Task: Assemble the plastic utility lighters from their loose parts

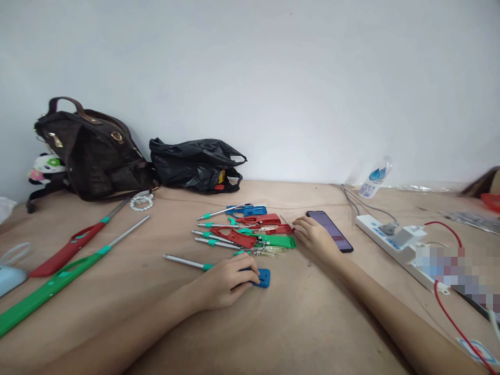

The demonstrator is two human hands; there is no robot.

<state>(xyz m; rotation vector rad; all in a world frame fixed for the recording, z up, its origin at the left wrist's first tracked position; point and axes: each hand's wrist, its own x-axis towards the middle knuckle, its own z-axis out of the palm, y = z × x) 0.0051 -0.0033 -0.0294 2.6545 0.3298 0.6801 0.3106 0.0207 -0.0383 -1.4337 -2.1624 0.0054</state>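
Observation:
My left hand (226,284) lies on the wooden table (297,323), fingers curled over the blue handle of a long-nozzle lighter (264,278) whose metal tube points left. My right hand (314,235) rests beside a pile of red, green and blue lighters (250,232), its fingers curled at the pile's right edge near the green one; what they pinch is too small to make out. A dark phone (330,230) lies just right of that hand.
A red lighter (70,247) and a green lighter (54,284) lie at the left. A brown bag (91,151) and black plastic bag (195,164) stand by the wall. A white power strip (394,245) with a red wire (449,307) sits right.

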